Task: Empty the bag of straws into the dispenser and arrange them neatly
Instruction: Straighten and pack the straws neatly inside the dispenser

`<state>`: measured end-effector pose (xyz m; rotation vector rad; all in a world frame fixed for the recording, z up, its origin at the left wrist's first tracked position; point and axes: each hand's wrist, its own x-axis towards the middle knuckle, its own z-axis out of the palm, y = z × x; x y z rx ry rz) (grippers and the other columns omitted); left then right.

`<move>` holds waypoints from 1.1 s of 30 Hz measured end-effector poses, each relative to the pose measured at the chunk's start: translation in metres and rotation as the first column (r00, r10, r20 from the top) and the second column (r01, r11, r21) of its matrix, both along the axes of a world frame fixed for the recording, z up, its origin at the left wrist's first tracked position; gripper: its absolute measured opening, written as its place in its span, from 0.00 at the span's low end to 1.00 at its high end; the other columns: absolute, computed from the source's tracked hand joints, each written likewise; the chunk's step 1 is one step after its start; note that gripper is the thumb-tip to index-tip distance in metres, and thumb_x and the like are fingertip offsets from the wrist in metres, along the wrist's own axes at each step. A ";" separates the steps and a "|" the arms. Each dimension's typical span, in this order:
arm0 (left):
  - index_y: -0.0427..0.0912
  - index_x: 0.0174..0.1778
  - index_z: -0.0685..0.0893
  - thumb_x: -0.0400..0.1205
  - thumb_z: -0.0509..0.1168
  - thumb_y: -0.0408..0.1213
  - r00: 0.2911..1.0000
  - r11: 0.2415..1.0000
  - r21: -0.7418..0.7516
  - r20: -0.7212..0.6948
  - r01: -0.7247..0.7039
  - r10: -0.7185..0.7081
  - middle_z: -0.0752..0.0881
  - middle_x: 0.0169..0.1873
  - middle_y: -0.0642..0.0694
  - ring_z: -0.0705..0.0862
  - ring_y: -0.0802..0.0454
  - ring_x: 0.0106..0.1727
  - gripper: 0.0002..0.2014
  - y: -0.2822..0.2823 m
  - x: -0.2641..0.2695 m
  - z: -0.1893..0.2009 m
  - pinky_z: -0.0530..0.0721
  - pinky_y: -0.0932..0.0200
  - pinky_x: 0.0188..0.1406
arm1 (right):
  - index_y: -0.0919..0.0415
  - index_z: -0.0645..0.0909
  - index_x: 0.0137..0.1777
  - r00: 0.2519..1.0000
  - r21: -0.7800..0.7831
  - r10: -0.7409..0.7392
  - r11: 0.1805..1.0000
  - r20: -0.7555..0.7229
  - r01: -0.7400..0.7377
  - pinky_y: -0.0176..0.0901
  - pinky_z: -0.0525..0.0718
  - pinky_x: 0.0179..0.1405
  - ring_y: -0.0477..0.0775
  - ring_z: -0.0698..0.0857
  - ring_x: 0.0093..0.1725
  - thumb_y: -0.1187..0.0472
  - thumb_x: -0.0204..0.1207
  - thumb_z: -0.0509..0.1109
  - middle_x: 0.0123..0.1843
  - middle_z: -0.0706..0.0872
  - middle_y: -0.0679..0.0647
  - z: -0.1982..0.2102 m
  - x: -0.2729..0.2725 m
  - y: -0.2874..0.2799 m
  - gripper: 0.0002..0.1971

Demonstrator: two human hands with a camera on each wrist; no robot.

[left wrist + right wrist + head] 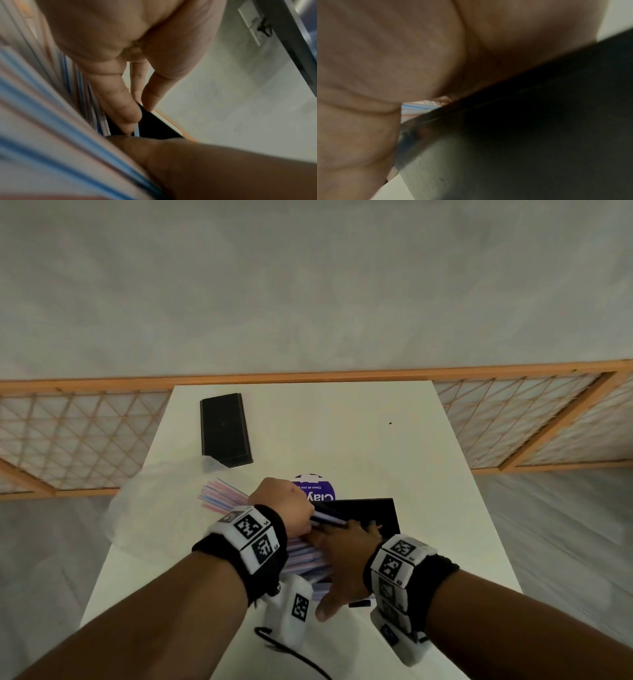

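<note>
A black dispenser box [373, 515] lies open near the middle of the white table [342, 422]. My left hand [284, 505] grips a bundle of pink-and-blue striped straws [219, 494] at the box's left edge; their far ends fan out to the left. More straws [308, 563] lie in the box under my wrists. My right hand [346, 556] rests flat over the box with straight fingers and the thumb spread. The left wrist view shows the straws [42, 121] beside my fingers [120, 94] and the box's dark wall [154, 125]. My right palm [402, 54] sits close against the box [522, 121].
A clear plastic bag [144, 508] lies crumpled at the table's left edge. A black lid [224, 428] sits at the back left. A purple round sticker [318, 491] shows behind the box. A wooden lattice screen [513, 422] stands beyond the table.
</note>
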<state>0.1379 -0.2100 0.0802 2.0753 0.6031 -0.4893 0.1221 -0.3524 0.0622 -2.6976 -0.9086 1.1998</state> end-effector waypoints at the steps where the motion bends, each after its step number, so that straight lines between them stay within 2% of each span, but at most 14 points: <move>1: 0.42 0.37 0.88 0.75 0.73 0.29 1.000 0.997 0.074 0.018 0.019 -0.021 0.92 0.49 0.36 0.91 0.38 0.54 0.04 -0.001 0.000 0.001 0.90 0.43 0.56 | 0.38 0.50 0.85 1.000 0.018 -0.010 1.000 0.006 0.009 0.73 0.58 0.79 0.66 0.62 0.84 0.34 0.58 0.83 0.87 0.61 0.45 -0.001 0.000 -0.001 0.59; 3: 0.42 0.38 0.92 0.74 0.74 0.28 0.998 0.982 0.185 0.051 0.026 -0.036 0.93 0.47 0.39 0.91 0.41 0.52 0.05 0.000 -0.001 0.001 0.90 0.46 0.57 | 0.39 0.53 0.85 0.999 0.066 -0.044 0.997 0.007 0.043 0.68 0.63 0.78 0.63 0.66 0.82 0.35 0.58 0.83 0.85 0.66 0.46 -0.003 0.001 -0.005 0.58; 5: 0.45 0.33 0.91 0.75 0.74 0.29 0.996 0.968 0.251 0.079 0.020 -0.041 0.93 0.44 0.45 0.91 0.45 0.50 0.08 0.002 -0.001 0.003 0.90 0.50 0.56 | 0.40 0.55 0.84 0.997 0.125 -0.078 0.989 0.000 0.077 0.61 0.69 0.77 0.60 0.71 0.79 0.36 0.58 0.83 0.82 0.70 0.46 -0.007 0.004 -0.009 0.57; 8: 0.43 0.38 0.94 0.76 0.72 0.31 0.991 0.960 0.278 0.118 0.031 -0.066 0.93 0.41 0.48 0.91 0.47 0.49 0.06 0.008 -0.003 0.008 0.90 0.51 0.55 | 0.40 0.60 0.82 0.988 0.230 -0.146 0.961 -0.051 0.154 0.56 0.76 0.75 0.54 0.77 0.75 0.33 0.55 0.83 0.78 0.75 0.44 -0.013 0.006 -0.012 0.55; 11: 0.43 0.37 0.93 0.76 0.70 0.34 0.985 0.957 0.286 0.151 0.042 -0.089 0.92 0.38 0.49 0.90 0.48 0.46 0.07 0.016 -0.008 0.017 0.90 0.53 0.51 | 0.42 0.73 0.73 0.966 0.292 -0.256 0.921 -0.043 0.257 0.56 0.78 0.71 0.51 0.81 0.67 0.25 0.52 0.77 0.68 0.81 0.42 -0.011 0.009 -0.017 0.47; 14: 0.44 0.31 0.91 0.74 0.71 0.33 0.979 0.966 0.243 0.160 0.089 -0.130 0.90 0.30 0.51 0.90 0.49 0.39 0.06 0.030 -0.021 0.028 0.91 0.54 0.42 | 0.44 0.76 0.61 0.941 0.366 -0.336 0.882 0.045 0.297 0.56 0.80 0.64 0.50 0.80 0.58 0.23 0.52 0.75 0.58 0.80 0.43 -0.004 0.011 -0.024 0.40; 16: 0.42 0.31 0.90 0.73 0.73 0.31 0.981 0.983 0.137 0.133 0.124 -0.142 0.90 0.27 0.47 0.91 0.46 0.34 0.06 0.038 -0.031 0.038 0.91 0.53 0.33 | 0.45 0.72 0.68 0.942 0.394 -0.328 0.877 0.076 0.274 0.56 0.79 0.66 0.50 0.79 0.62 0.21 0.51 0.71 0.63 0.79 0.44 -0.004 0.008 -0.024 0.47; 18: 0.40 0.31 0.89 0.73 0.73 0.29 0.979 0.982 0.081 0.100 0.170 -0.177 0.90 0.26 0.44 0.91 0.45 0.31 0.05 0.043 -0.038 0.045 0.84 0.59 0.24 | 0.44 0.63 0.80 0.964 0.363 -0.256 0.907 0.077 0.212 0.56 0.75 0.74 0.52 0.75 0.71 0.19 0.50 0.68 0.74 0.74 0.44 -0.008 0.003 -0.021 0.57; 20: 0.42 0.31 0.89 0.73 0.73 0.30 0.971 0.972 0.098 0.089 0.214 -0.223 0.89 0.25 0.47 0.91 0.48 0.31 0.05 0.048 -0.042 0.048 0.79 0.63 0.23 | 0.43 0.52 0.85 0.984 0.282 -0.163 0.949 0.071 0.137 0.58 0.69 0.79 0.54 0.70 0.78 0.18 0.52 0.70 0.82 0.67 0.45 -0.014 -0.004 -0.015 0.62; 24: 0.44 0.30 0.87 0.73 0.71 0.31 0.971 0.963 0.152 0.062 0.221 -0.233 0.88 0.23 0.51 0.88 0.51 0.29 0.06 0.060 -0.046 0.056 0.76 0.65 0.21 | 0.39 0.44 0.86 0.987 0.192 -0.121 0.976 0.104 0.100 0.64 0.57 0.83 0.58 0.62 0.82 0.22 0.61 0.71 0.86 0.60 0.45 -0.019 -0.015 -0.008 0.58; 27: 0.46 0.35 0.86 0.73 0.72 0.35 0.958 0.922 0.297 0.070 0.247 -0.279 0.88 0.32 0.54 0.86 0.58 0.35 0.03 0.065 -0.045 0.061 0.75 0.66 0.28 | 0.36 0.45 0.85 0.984 0.170 -0.137 0.979 0.117 0.116 0.65 0.55 0.82 0.59 0.61 0.83 0.23 0.66 0.67 0.85 0.60 0.44 -0.016 -0.020 -0.002 0.52; 29: 0.48 0.37 0.85 0.74 0.73 0.38 0.944 0.909 0.351 0.150 0.226 -0.293 0.87 0.36 0.54 0.85 0.57 0.39 0.03 0.061 -0.042 0.062 0.76 0.66 0.33 | 0.36 0.46 0.84 0.981 0.159 -0.143 0.980 0.134 0.122 0.66 0.54 0.81 0.60 0.60 0.83 0.23 0.69 0.64 0.84 0.59 0.45 -0.016 -0.023 0.003 0.48; 31: 0.48 0.37 0.84 0.75 0.74 0.39 0.947 0.932 0.285 0.161 0.225 -0.278 0.87 0.35 0.53 0.86 0.56 0.37 0.04 0.049 -0.036 0.059 0.78 0.65 0.30 | 0.37 0.48 0.84 0.979 0.152 -0.147 0.980 0.144 0.125 0.69 0.52 0.81 0.60 0.57 0.84 0.23 0.69 0.62 0.85 0.56 0.45 -0.018 -0.026 0.006 0.47; 33: 0.44 0.41 0.85 0.77 0.73 0.36 0.980 0.983 0.073 0.092 0.170 -0.176 0.89 0.32 0.44 0.89 0.49 0.32 0.03 0.032 -0.029 0.054 0.83 0.61 0.27 | 0.37 0.47 0.85 0.981 0.153 -0.150 0.980 0.126 0.130 0.74 0.48 0.81 0.58 0.54 0.85 0.23 0.70 0.61 0.87 0.52 0.43 -0.019 -0.027 0.010 0.47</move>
